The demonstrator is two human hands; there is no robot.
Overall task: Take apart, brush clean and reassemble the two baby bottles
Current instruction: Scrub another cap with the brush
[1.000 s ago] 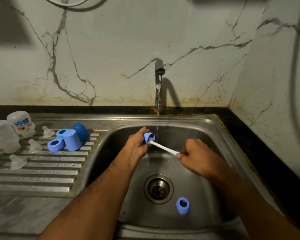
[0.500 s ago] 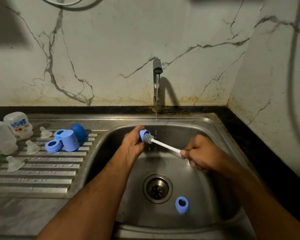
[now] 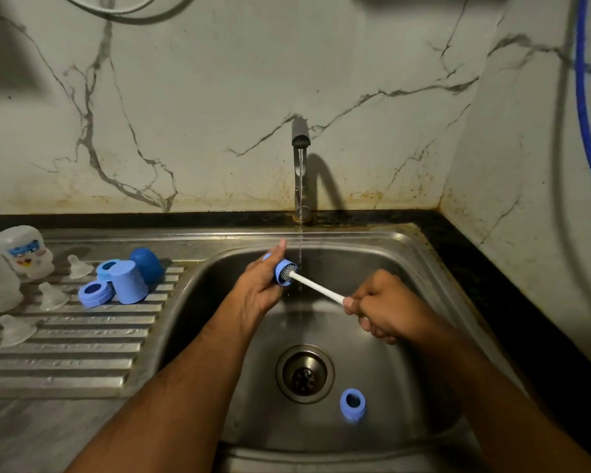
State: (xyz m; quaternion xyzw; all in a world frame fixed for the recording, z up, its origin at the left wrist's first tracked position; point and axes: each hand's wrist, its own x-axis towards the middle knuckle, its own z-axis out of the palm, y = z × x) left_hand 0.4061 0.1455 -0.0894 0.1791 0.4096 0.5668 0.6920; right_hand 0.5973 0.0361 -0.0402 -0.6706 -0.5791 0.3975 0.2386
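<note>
At frame centre my left hand (image 3: 263, 285) grips a blue ring (image 3: 285, 272); my right hand (image 3: 382, 307) clasps the brush handle (image 3: 316, 287), bristles inside the ring.

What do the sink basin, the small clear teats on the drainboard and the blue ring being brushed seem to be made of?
Sink basin: apparently stainless steel, brushed grey with dull reflections. Small clear teats: probably soft silicone, translucent and cloudy; the look alone leaves this open. Blue ring in the left hand: seemingly matte moulded plastic, opaque and evenly coloured.

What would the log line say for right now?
step: brushing | left hand: holds blue ring | right hand: grips brush, bristles inside ring | tap: running | spare ring: in sink
</note>
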